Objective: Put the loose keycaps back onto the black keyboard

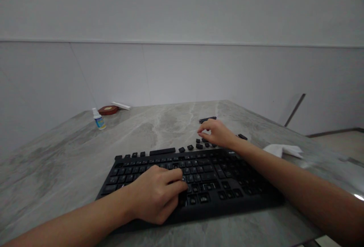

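A black keyboard (182,213) lies on the grey table, with bare key sockets at its lower right and right side. My left hand (159,194) rests over its middle, fingers curled in and the tips down at the keys; whatever lies between them is hidden. Beyond the keyboard's far edge, my right hand (217,131) hovers over loose black keycaps (190,147). Its thumb and forefinger are apart, with nothing visible between them. A long spacebar keycap (162,151) lies along the far edge, near several smaller caps to its left.
A spray bottle (99,119) stands at the far left, beside a reddish-brown box (108,110) and a white flat object (121,105). Behind my right hand is a dark narrow object (207,119). A white tissue (283,150) lies at the right, partly behind my forearm.
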A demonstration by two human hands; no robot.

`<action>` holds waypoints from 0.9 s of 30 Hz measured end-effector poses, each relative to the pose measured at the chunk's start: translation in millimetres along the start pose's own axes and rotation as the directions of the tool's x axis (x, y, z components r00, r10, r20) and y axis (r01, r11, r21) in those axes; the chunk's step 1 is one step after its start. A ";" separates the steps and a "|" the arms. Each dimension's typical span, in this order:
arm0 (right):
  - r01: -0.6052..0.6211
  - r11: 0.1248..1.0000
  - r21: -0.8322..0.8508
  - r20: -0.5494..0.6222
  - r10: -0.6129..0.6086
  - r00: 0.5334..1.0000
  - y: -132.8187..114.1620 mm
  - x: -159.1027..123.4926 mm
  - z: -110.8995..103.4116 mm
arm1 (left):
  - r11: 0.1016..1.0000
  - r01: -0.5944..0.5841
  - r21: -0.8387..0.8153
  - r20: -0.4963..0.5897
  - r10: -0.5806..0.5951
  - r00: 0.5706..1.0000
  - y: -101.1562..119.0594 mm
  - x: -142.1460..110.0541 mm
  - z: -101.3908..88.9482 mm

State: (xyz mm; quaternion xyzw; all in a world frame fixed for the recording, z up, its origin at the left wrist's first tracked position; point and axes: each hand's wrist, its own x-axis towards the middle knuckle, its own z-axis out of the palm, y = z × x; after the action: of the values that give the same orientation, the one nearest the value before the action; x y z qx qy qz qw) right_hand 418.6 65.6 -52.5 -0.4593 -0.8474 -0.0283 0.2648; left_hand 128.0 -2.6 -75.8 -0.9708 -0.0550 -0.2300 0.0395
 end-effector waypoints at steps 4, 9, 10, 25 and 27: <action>0.022 1.000 -0.020 0.043 -0.021 0.999 9.1 -4.7 15.6 | 1.000 -0.008 0.015 -0.010 0.008 1.000 0.6 0.7 -1.1; 0.044 0.999 -0.016 0.097 -0.042 0.994 4.5 -5.9 17.6 | 1.000 -0.001 0.018 0.013 0.000 1.000 1.3 0.3 -2.5; 0.046 0.999 -0.017 0.105 -0.044 0.993 4.0 -5.2 17.8 | 1.000 -0.002 0.016 0.014 0.002 1.000 1.3 0.2 -2.5; -0.078 0.995 -0.067 0.129 0.086 0.988 8.4 -1.8 28.8 | 1.000 -0.004 0.007 0.002 0.004 1.000 0.6 -0.4 -2.5; -0.119 0.990 -0.075 0.117 0.128 0.985 8.9 -1.1 30.1 | 1.000 -0.006 0.003 -0.001 0.006 1.000 0.7 -0.5 -2.4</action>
State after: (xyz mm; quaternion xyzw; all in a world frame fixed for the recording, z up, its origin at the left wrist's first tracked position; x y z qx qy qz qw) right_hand 413.5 78.7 -80.6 -0.5206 -0.8304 -0.0127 0.1983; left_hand 126.6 -3.5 -74.0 -0.9708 -0.0526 -0.2304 0.0415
